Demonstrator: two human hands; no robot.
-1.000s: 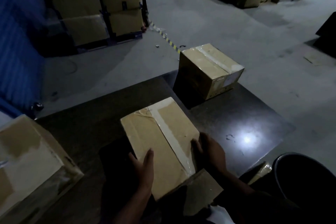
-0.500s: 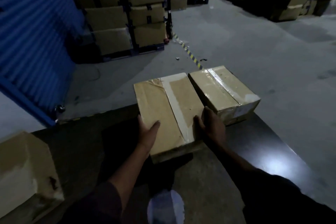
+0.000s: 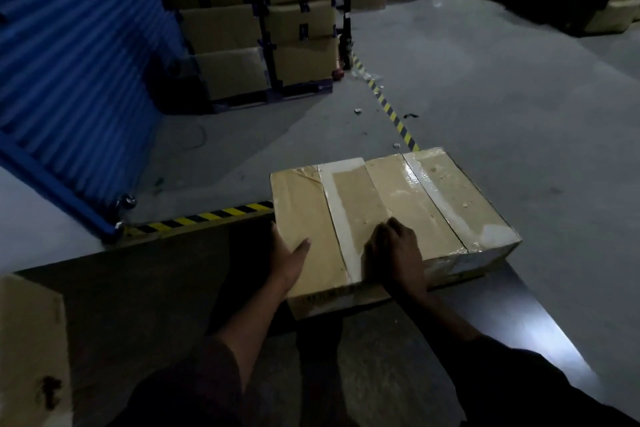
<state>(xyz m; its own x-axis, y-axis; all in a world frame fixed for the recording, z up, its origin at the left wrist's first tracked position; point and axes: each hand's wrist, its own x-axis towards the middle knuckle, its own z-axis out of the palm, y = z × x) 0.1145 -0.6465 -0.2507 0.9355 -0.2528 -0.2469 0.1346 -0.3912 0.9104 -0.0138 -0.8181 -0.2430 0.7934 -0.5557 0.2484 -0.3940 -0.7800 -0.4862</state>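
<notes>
Dimly seen, the taped box lies flush against the second box; left hand clasps its side farthest from that box, fingers hidden; right hand presses bent, bunched fingers on top, grip unclear

Your left hand grips the taped carton at its 9 o'clock side; your right hand rests on top. Second carton abuts it at 3 o'clock.
</notes>
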